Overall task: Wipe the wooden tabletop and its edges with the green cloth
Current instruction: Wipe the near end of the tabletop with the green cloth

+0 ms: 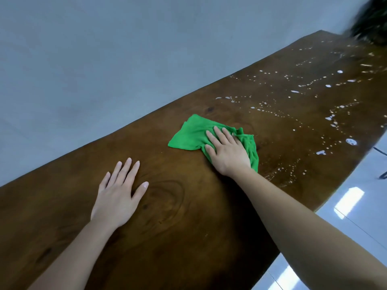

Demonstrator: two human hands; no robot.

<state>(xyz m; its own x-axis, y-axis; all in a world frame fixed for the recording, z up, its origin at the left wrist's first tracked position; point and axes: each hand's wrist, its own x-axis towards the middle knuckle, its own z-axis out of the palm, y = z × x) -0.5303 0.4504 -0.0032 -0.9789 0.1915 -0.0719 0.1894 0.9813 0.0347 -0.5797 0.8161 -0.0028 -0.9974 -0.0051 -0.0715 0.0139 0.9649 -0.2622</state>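
Observation:
The dark wooden tabletop point(171, 206) runs diagonally from lower left to upper right. A crumpled green cloth point(188, 135) lies near its middle. My right hand point(227, 151) presses flat on the cloth's right part with straight fingers. My left hand point(119, 193) rests flat on the bare wood to the lower left of the cloth, fingers spread. White foam spots and droplets point(314, 97) are scattered over the wood to the right of the cloth, out to the far end.
A grey wall point(104, 59) stands behind the table's far long edge. Glossy light floor tiles point(351, 206) show past the near edge at the right. A dark plant point(372, 19) sits at the table's far end, and a dark chair leg point(384, 174) stands by the right border.

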